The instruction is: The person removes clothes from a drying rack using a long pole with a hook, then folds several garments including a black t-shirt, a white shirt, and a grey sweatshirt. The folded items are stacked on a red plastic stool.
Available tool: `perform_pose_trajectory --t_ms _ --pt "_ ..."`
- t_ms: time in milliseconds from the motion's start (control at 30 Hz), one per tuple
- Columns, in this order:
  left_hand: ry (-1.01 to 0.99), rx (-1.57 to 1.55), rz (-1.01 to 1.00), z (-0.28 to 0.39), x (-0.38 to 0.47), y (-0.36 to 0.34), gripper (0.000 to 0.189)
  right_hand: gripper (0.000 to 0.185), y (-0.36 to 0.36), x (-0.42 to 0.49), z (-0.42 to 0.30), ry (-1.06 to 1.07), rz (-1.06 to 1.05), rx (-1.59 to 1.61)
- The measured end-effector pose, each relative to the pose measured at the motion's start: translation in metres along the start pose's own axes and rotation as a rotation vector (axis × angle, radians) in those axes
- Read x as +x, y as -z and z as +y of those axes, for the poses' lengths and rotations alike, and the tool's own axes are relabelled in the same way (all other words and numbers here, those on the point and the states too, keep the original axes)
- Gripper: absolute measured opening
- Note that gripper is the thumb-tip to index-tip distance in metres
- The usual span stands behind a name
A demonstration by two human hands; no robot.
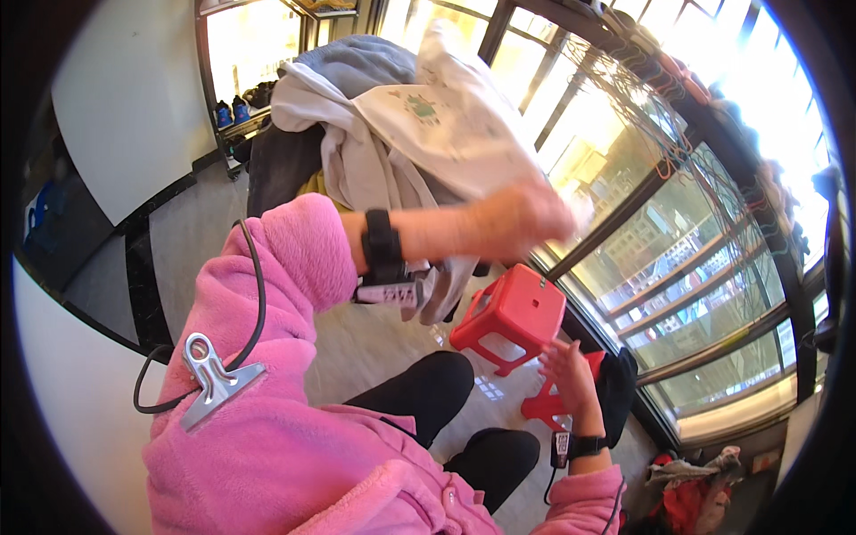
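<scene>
My left hand (521, 217), blurred by motion, is raised in front of a white garment (461, 127) with a green print. Its fingers look closed around an edge of that cloth, though the blur hides the exact grip. The garment spreads over a heap of clothes with a beige garment (364, 160) and a grey-blue garment (368, 63). Lower right, my right hand (568, 374) has its fingers apart and holds nothing. It appears close to a red plastic stool (528, 304); whether they touch cannot be told.
A second red stool (545, 404) stands behind my right hand, beside dark cloth (615, 391). Windows with a dark frame (615, 217) run along the right, with wire hangers (628, 93) above. Clothes (695, 491) lie low at right. Blue shoes (232, 112) sit on a rack.
</scene>
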State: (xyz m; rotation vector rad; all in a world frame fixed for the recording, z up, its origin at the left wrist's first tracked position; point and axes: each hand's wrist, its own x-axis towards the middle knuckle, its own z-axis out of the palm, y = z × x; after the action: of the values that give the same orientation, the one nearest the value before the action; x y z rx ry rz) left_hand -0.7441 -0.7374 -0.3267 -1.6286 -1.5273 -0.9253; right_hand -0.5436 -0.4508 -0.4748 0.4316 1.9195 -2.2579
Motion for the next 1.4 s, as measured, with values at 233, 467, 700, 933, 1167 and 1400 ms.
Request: perform_pose_trajectory --t_ms 233,467,700,933,1167,1400 --pt "0.016 -1.015 -0.647 0.159 -0.063 -0.039 0.009 0.075 -0.032 0.005 0.009 0.028 -0.195 0.515" --pt "0.441 -1.129 -1.295 0.144 -0.121 -0.043 0.033 0.028 -0.03 -0.03 0.047 0.005 0.368 0.199" --pt "0.707 -0.687 -0.716 0.079 -0.093 -0.087 0.054 0.034 -0.032 -0.104 -0.051 0.324 0.187 -0.032" --pt "0.529 -0.898 -0.524 0.061 -0.014 -0.124 0.068 0.045 -0.05 -0.189 -0.178 0.605 0.092 -0.342" --pt "0.95 -1.402 -0.454 0.102 0.015 -0.142 0.034 0.036 -0.003 -0.203 -0.247 0.7 0.339 -1.057" --pt "1.169 -2.056 -0.107 0.103 0.021 -0.089 0.047 0.048 0.112 -0.153 -0.175 0.636 1.111 -1.544"
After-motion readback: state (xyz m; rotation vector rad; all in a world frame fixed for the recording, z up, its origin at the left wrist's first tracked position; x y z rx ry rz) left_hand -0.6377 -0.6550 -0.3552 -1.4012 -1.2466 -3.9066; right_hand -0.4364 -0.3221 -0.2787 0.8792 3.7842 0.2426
